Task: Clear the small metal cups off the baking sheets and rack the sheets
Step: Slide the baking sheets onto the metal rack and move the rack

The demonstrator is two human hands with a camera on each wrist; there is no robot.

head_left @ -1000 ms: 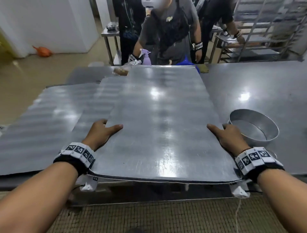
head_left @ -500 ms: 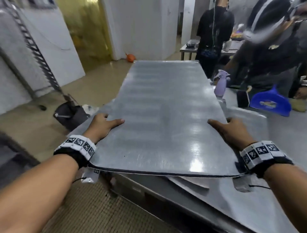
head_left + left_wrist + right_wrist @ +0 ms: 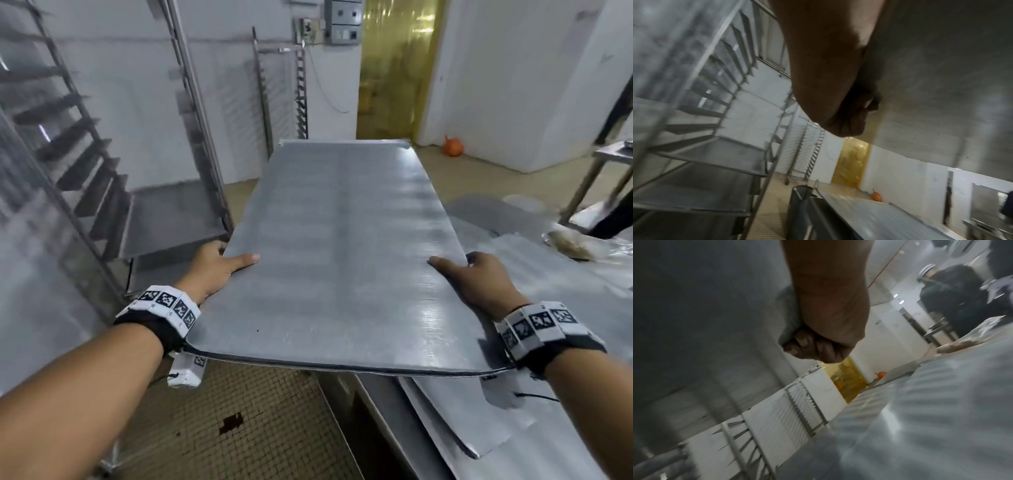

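Walls: white panels (image 3: pixel 513 68) from 10 to 2 o'clock.
Doorway: yellow strip curtain (image 3: pixel 394 68) at 12 o'clock.
Floor: beige small tiles (image 3: pixel 239 411) at 6 o'clock, with a dark stain (image 3: pixel 231 422).
Furniture: steel table (image 3: pixel 394 428) at 5 o'clock; a second table's legs (image 3: pixel 582 185) at 2 o'clock.
Clutter: orange object (image 3: pixel 452 148) on the floor at 1 o'clock.
Fittings: wall switch boxes (image 3: pixel 346 20) at 12 o'clock.

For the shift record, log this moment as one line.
step: carrying baking sheet toward rack | left hand: grips left edge | right hand: grips right edge | cups: none on sheet
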